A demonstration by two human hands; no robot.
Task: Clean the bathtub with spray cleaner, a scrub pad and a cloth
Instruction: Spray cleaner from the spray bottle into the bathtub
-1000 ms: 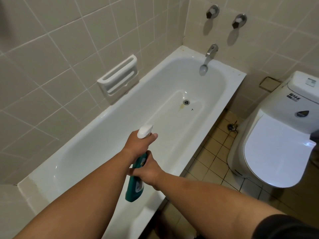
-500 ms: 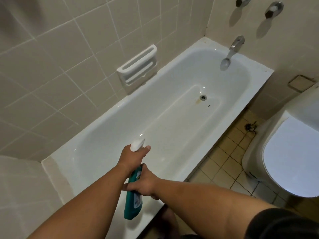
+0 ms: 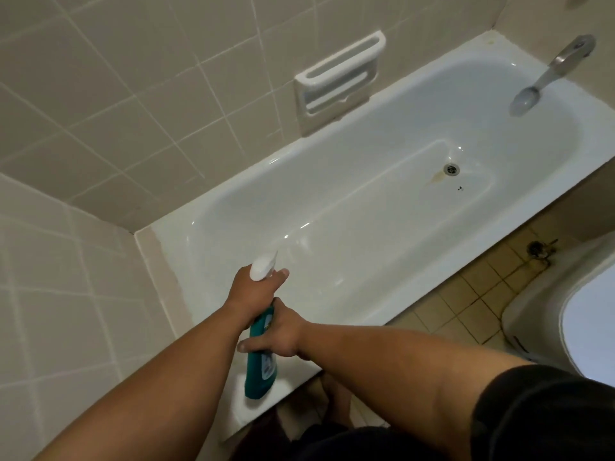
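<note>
A white bathtub (image 3: 349, 234) runs from the near left corner to the far right, with a drain (image 3: 451, 169) and a brownish stain beside it. Over the tub's near end I hold a teal spray cleaner bottle (image 3: 261, 357) with a white trigger head. My left hand (image 3: 256, 291) grips the neck and trigger head, its nozzle pointing into the tub. My right hand (image 3: 278, 334) grips the bottle's body just below. No scrub pad or cloth is in view.
A metal spout (image 3: 552, 73) hangs over the tub's far end. A white soap holder (image 3: 339, 74) is set in the tiled wall on the left. A white toilet (image 3: 565, 314) stands on the tan floor tiles (image 3: 466, 294) at the right.
My view has swung left and down toward the tub's near end. Both hands keep the same hold on the bottle, which now hangs over the near part of the tub.
</note>
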